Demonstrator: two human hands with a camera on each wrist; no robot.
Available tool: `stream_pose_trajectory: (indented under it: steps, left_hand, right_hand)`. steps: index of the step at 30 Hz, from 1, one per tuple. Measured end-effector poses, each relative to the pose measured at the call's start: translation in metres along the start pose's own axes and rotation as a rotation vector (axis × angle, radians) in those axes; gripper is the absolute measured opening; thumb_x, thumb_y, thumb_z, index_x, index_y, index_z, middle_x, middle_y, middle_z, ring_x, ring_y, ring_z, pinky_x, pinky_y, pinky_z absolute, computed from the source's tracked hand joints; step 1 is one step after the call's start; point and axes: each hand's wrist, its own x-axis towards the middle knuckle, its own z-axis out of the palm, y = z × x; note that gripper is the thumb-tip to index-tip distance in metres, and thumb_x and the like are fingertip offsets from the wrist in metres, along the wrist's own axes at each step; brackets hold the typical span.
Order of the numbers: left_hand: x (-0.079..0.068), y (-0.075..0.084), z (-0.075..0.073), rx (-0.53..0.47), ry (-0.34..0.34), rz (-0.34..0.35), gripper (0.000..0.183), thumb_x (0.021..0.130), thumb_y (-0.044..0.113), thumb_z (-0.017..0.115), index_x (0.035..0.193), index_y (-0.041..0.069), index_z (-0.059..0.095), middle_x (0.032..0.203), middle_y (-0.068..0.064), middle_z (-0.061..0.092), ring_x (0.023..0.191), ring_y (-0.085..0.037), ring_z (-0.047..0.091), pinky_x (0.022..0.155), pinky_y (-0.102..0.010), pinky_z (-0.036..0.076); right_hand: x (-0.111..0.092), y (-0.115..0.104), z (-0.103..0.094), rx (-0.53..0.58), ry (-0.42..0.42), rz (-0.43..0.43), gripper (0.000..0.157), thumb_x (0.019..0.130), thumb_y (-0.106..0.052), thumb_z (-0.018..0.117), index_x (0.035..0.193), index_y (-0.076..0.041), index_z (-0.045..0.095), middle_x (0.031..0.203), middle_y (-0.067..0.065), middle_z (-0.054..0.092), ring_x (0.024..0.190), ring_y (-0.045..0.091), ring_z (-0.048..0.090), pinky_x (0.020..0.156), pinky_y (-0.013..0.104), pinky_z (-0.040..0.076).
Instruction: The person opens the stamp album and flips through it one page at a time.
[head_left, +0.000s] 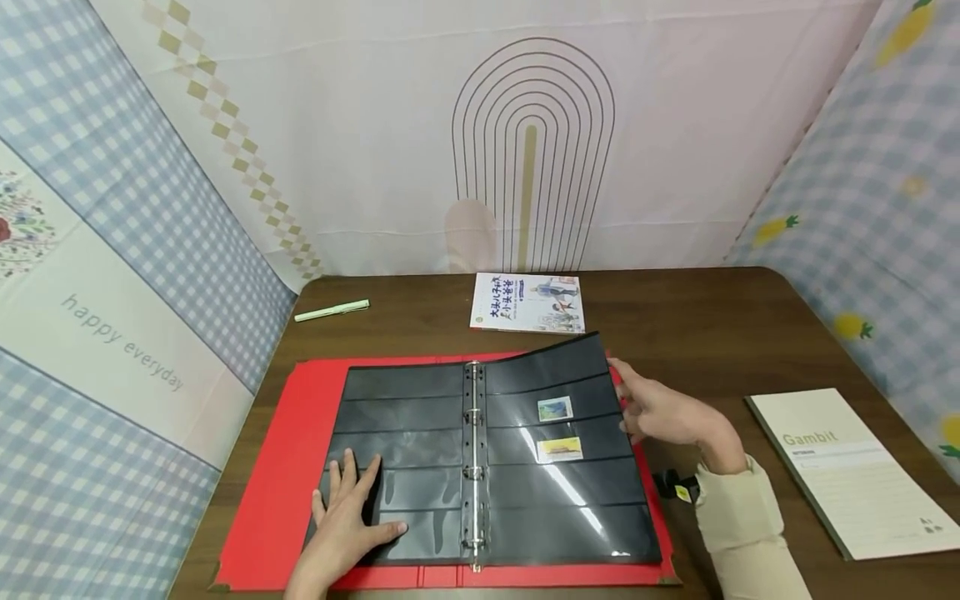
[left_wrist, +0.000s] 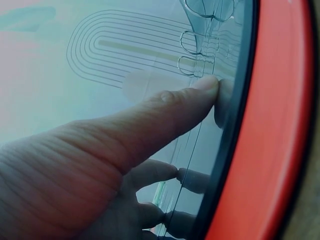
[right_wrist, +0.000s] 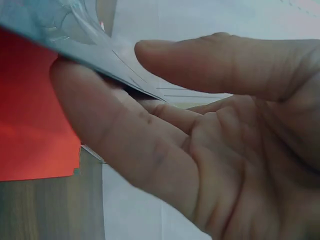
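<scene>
A red ring binder (head_left: 262,467) lies spread out with black pocket pages. Its left page (head_left: 405,417) has no stamps showing; the right page (head_left: 562,533) holds a blue-green stamp (head_left: 555,408) and a yellow stamp (head_left: 559,450). Metal rings (head_left: 473,472) run down the middle. My left hand (head_left: 345,517) rests on the lower left page, fingers spread and touching the glossy pockets. At the right page's outer edge, my right hand (head_left: 663,408) has straight fingers (right_wrist: 125,125) under the sheet, its upper corner raised. The right thumb (right_wrist: 200,65) stands apart above it.
A white picture book (head_left: 527,302) lies behind the binder, and a light green pen (head_left: 332,311) at the back left. On the right is a cream Gambit notebook (head_left: 855,475). Cloth-covered walls (head_left: 375,150) border the brown table (head_left: 690,325).
</scene>
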Motion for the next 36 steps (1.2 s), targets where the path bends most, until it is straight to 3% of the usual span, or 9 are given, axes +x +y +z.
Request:
stream_pose_trajectory:
  steps: [3, 5, 10, 12, 20, 22, 26, 29, 36]
  left_hand:
    - [0.0, -0.001, -0.001, -0.007, 0.004, 0.004, 0.109, 0.076, 0.033, 0.09, 0.159, 0.003, 0.027, 0.162, -0.033, -0.009, 0.146, -0.051, -0.022, 0.106, -0.073, -0.018]
    - [0.0, -0.001, 0.0, -0.004, 0.007, 0.005, 0.108, 0.076, 0.033, 0.09, 0.159, 0.003, 0.027, 0.162, -0.033, -0.009, 0.146, -0.051, -0.022, 0.106, -0.073, -0.018]
    - [-0.001, -0.001, 0.001, -0.008, 0.006, 0.006, 0.109, 0.076, 0.034, 0.09, 0.16, 0.004, 0.027, 0.163, -0.032, -0.009, 0.146, -0.051, -0.022, 0.106, -0.073, -0.017]
    - [-0.001, -0.001, 0.001, -0.014, 0.006, 0.006, 0.109, 0.076, 0.033, 0.09, 0.16, 0.004, 0.027, 0.163, -0.031, -0.01, 0.146, -0.05, -0.022, 0.106, -0.073, -0.017]
    - [-0.001, -0.001, -0.001, -0.023, 0.009, 0.006, 0.108, 0.077, 0.033, 0.089, 0.16, 0.005, 0.027, 0.163, -0.03, -0.01, 0.146, -0.05, -0.022, 0.106, -0.073, -0.017]
    - [-0.002, -0.001, 0.0, -0.019, 0.012, 0.007, 0.108, 0.076, 0.033, 0.09, 0.16, 0.005, 0.027, 0.164, -0.03, -0.009, 0.146, -0.05, -0.021, 0.106, -0.073, -0.017]
    - [-0.002, -0.002, 0.0, -0.016, 0.019, 0.012, 0.108, 0.076, 0.033, 0.09, 0.16, 0.005, 0.028, 0.164, -0.03, -0.009, 0.147, -0.049, -0.021, 0.106, -0.073, -0.017]
    - [-0.002, -0.002, 0.0, -0.016, 0.021, 0.012, 0.108, 0.076, 0.033, 0.09, 0.16, 0.005, 0.028, 0.164, -0.03, -0.009, 0.147, -0.049, -0.021, 0.106, -0.073, -0.017]
    - [-0.002, -0.004, 0.0, -0.027, 0.017, 0.011, 0.109, 0.076, 0.035, 0.09, 0.16, 0.005, 0.027, 0.164, -0.03, -0.009, 0.147, -0.049, -0.022, 0.107, -0.072, -0.018]
  right_hand:
    - [0.001, 0.0, 0.003, -0.005, -0.018, -0.018, 0.095, 0.085, 0.017, 0.051, 0.159, 0.001, -0.006, 0.124, 0.031, 0.053, 0.08, 0.028, 0.066, 0.067, 0.043, 0.058]
    - [0.001, 0.0, 0.005, -0.011, -0.023, -0.018, 0.095, 0.087, 0.015, 0.053, 0.159, 0.0, -0.008, 0.131, 0.034, 0.05, 0.077, 0.028, 0.067, 0.064, 0.044, 0.058]
    - [-0.001, -0.003, 0.012, -0.054, -0.029, -0.019, 0.097, 0.089, 0.013, 0.055, 0.158, 0.001, -0.013, 0.158, 0.039, 0.01, 0.058, 0.031, 0.062, 0.057, 0.047, 0.056]
    - [-0.001, -0.005, 0.014, -0.075, -0.03, -0.022, 0.097, 0.089, 0.013, 0.055, 0.158, 0.002, -0.014, 0.159, 0.04, 0.004, 0.053, 0.034, 0.06, 0.055, 0.047, 0.056]
    - [-0.005, -0.022, 0.015, -0.13, -0.021, -0.046, 0.092, 0.092, 0.012, 0.052, 0.159, 0.002, -0.01, 0.158, 0.039, 0.011, 0.057, 0.027, 0.062, 0.057, 0.042, 0.056]
    - [-0.007, -0.027, 0.015, -0.137, -0.015, -0.039, 0.09, 0.094, 0.01, 0.052, 0.159, 0.003, -0.009, 0.154, 0.041, 0.023, 0.058, 0.025, 0.063, 0.059, 0.039, 0.056]
    - [-0.012, -0.036, 0.014, -0.149, 0.013, -0.009, 0.089, 0.097, 0.004, 0.054, 0.159, 0.002, -0.01, 0.113, 0.043, 0.056, 0.055, 0.029, 0.061, 0.065, 0.037, 0.056]
    - [-0.013, -0.04, 0.013, -0.078, 0.04, 0.005, 0.086, 0.099, 0.002, 0.053, 0.159, 0.001, -0.009, 0.098, 0.035, 0.056, 0.058, 0.032, 0.059, 0.063, 0.04, 0.056]
    - [-0.011, -0.045, 0.009, 0.196, 0.032, -0.04, 0.078, 0.102, 0.001, 0.046, 0.158, 0.0, -0.008, 0.123, 0.031, 0.058, 0.075, 0.03, 0.067, 0.058, 0.041, 0.057]
